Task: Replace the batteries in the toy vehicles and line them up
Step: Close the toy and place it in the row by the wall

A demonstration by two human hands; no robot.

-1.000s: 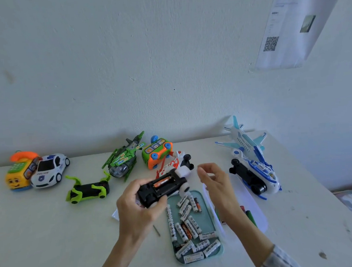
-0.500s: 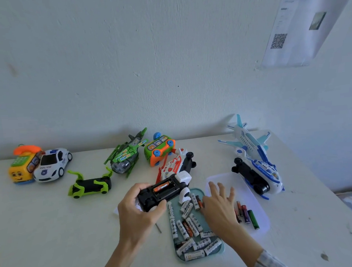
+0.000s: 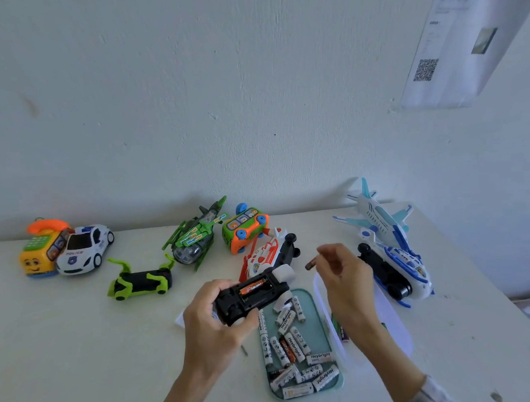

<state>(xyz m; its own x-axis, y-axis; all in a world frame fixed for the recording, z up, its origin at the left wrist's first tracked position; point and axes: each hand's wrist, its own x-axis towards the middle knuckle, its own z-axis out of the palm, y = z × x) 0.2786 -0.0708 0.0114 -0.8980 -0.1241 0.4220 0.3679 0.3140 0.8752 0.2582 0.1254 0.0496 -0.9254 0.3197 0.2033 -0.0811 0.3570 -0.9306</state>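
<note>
An upturned toy car [image 3: 255, 296] with one orange battery [image 3: 253, 288] in its open underside sits gripped in the left hand [image 3: 214, 325] above the table [image 3: 80, 355]. The right hand [image 3: 344, 278] pinches a dark battery [image 3: 311, 264] just beside it, over a teal tray [image 3: 320, 316] of white batteries [image 3: 294, 348].

White table [image 3: 64, 356], pale wall [image 3: 218, 94], printed sheet with QR code [image 3: 460, 46], toy telephone [image 3: 40, 251]

Nine toy vehicles [image 3: 84, 252], two trays [image 3: 313, 302], two hands [image 3: 211, 328], many batteries [image 3: 294, 346]
</note>
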